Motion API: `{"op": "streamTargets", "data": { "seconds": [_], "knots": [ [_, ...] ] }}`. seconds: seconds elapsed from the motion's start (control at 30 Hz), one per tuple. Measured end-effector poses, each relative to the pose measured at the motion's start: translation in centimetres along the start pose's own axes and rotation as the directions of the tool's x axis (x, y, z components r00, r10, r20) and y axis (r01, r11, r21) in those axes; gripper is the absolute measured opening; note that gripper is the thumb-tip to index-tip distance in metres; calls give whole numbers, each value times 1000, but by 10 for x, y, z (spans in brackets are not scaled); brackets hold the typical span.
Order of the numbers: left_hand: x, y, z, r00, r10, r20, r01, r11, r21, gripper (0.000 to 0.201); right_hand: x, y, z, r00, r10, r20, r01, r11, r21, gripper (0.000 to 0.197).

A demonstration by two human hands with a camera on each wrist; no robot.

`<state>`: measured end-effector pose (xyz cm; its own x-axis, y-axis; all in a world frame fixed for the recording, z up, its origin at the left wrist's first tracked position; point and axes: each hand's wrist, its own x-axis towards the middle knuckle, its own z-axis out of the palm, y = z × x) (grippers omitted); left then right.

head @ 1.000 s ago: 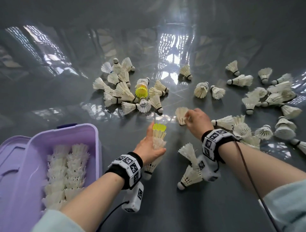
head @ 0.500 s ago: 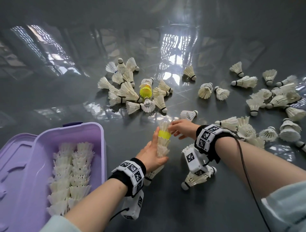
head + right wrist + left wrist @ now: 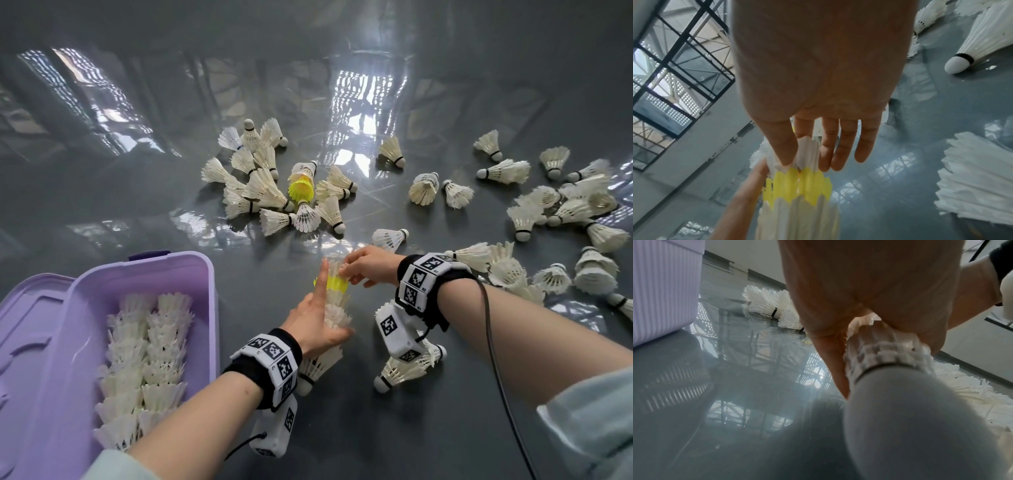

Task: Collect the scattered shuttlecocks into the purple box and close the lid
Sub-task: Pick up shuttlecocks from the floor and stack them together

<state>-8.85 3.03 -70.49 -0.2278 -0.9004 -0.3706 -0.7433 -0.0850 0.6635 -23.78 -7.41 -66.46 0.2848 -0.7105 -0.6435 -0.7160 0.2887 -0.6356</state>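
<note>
My left hand [image 3: 325, 308] grips a nested stack of shuttlecocks [image 3: 337, 317] tilted over the floor, its index finger lying straight along the stack. A yellow shuttlecock [image 3: 337, 283] sits near the top. My right hand [image 3: 347, 270] pinches the white shuttlecock [image 3: 809, 154] seated above the yellow one [image 3: 797, 183], thumb on its feathers. The stack's cork [image 3: 910, 418] fills the left wrist view. The purple box [image 3: 207, 308] stands open at lower left with rows of nested shuttlecocks [image 3: 147, 359] inside, its lid [image 3: 30, 329] lying back to the left.
Many loose white shuttlecocks lie on the glossy grey floor: a cluster [image 3: 267, 185] with one yellow [image 3: 301, 188] ahead, several more [image 3: 565, 205] to the right, one [image 3: 390, 238] just past my right hand and a nested pair [image 3: 404, 370] under my right wrist.
My right hand came left from the floor to the top of the stack. A white shuttlecock now covers the yellow one, which was the topmost a second ago. The left hand barely moved.
</note>
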Motion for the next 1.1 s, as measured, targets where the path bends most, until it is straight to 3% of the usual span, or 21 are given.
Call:
{"op": "streamTargets", "data": {
  "seconds": [0.3, 0.4, 0.57, 0.73, 0.93, 1.1],
  "knots": [
    [2, -9, 1, 992, -64, 112, 78, 988, -131, 135, 0, 3, 4, 998, 31, 55, -26, 996, -87, 12],
    [3, -11, -2, 989, -59, 134, 77, 988, -132, 130, 1, 5, 6, 997, 45, 59, -39, 995, -95, 12],
    [1, -14, -1, 997, -42, 71, 52, 990, -131, 115, 3, 9, 8, 997, 51, 51, -47, 997, -65, 6],
    [1, -10, 0, 994, -2, 113, 4, 1000, -16, 134, 3, 6, 8, 997, 45, 59, -38, 994, -106, 15],
    [-5, -8, -1, 996, 46, 72, -53, 993, 101, 125, 3, 0, 7, 998, 18, 56, -9, 986, -165, 6],
    [-4, -12, -2, 998, 29, 48, -34, 996, 86, 127, 5, -2, 10, 999, -9, 37, 15, 986, -166, 11]
  ]
}}
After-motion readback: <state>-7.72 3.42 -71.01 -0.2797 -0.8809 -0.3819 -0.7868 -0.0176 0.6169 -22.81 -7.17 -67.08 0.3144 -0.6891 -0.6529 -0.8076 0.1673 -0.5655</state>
